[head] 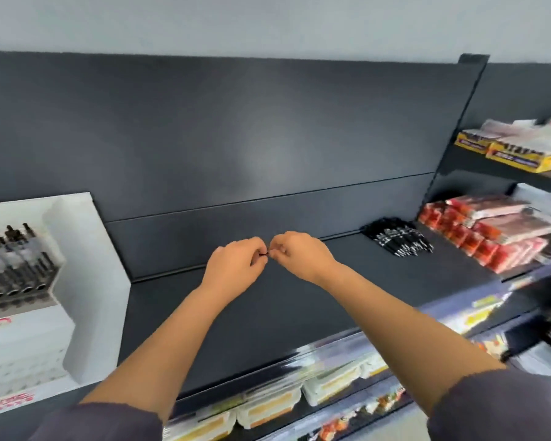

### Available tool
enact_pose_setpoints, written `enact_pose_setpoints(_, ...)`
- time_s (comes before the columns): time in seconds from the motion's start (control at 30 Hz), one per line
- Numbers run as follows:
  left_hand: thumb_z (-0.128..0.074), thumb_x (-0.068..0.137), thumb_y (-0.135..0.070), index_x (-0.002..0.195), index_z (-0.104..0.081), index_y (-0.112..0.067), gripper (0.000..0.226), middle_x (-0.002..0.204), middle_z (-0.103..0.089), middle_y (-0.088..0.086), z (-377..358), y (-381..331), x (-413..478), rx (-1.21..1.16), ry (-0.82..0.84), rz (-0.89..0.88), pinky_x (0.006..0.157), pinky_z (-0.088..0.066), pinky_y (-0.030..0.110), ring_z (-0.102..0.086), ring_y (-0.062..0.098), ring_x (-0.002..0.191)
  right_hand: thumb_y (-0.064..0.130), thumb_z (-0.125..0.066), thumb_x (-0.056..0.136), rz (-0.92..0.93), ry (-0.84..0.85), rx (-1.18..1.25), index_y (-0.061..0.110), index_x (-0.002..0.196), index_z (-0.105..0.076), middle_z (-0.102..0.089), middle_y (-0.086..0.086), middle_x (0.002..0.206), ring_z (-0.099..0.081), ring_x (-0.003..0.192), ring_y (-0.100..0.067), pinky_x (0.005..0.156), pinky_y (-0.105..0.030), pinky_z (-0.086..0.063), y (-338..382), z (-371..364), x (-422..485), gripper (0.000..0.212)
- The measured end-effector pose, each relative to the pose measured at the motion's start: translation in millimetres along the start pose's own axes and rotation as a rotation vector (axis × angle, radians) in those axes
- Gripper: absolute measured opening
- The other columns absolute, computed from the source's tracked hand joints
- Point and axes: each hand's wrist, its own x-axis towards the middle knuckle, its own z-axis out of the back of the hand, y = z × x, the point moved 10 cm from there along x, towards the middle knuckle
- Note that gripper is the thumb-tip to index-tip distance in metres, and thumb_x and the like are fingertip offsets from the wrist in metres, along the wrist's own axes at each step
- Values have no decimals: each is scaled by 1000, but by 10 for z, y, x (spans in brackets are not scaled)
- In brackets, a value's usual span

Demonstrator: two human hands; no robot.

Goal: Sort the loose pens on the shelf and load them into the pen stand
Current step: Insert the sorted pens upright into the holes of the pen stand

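Both my hands hover over the middle of the dark shelf point(268, 313), fingertips almost meeting. Between them sits a tiny black item point(264, 254); my left hand point(236, 265) and my right hand point(295, 254) each pinch an end of it with curled fingers. It is too small to identify. A heap of loose black pens point(398, 237) lies on the shelf at the back right, well clear of both hands. The white pen stand point(77, 281) is at the left end of the shelf, with several dark pens point(13, 265) standing in its rows.
Red packets point(484, 230) are stacked on the shelf's right end beside the pens. Yellow boxes point(503, 151) sit on a higher shelf at the right. Lower shelves below the front edge hold white packaged goods point(268, 405). A dark back panel point(236, 138) rises behind.
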Motion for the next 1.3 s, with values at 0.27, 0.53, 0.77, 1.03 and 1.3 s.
enact_pose_setpoints(0.27,-48,92,-29,100,-58,-25,13,86,-59,-12,-1021,-825,873,-56,188,-116,75,-40,28,-51,11,76,29,-48,94,-266,104,63,21,113,-62,-60,-4,112,-54,106,-26,87,-38,-48,-1657,-4,-196,25)
enact_pose_setpoints(0.53,-46,94,-33,113,-55,-26,22,99,-60,-12,-2167,-1300,1833,-121,428,-157,83,-42,30,-57,12,95,31,-50,95,-518,234,52,14,131,-50,-58,-7,126,-54,114,-26,93,-38,-46,-3221,44,-117,41)
enact_pose_setpoints(0.77,-43,96,-29,123,-55,-26,29,118,-56,-7,-2945,-1459,2265,-129,538,-112,90,-43,29,-54,13,105,31,-50,95,-620,265,55,12,137,-46,-55,-11,131,-52,117,-30,93,-38,-45,-4093,-45,-50,46)
enact_pose_setpoints(1.03,-39,98,-28,145,-27,-30,48,147,-33,2,-3742,-1527,2514,-45,659,31,102,-39,40,-39,23,130,24,-49,95,-465,371,7,6,124,-56,-53,-16,125,-53,113,-35,93,-42,-46,-4558,-282,445,35)
enact_pose_setpoints(1.3,-36,98,-25,138,-34,-27,40,122,-40,10,-4011,-1599,2529,-63,572,253,89,-46,44,-48,29,108,31,-45,96,-261,419,-90,14,129,-54,-40,-15,126,-44,116,-37,94,-44,-45,-4636,-551,752,38)
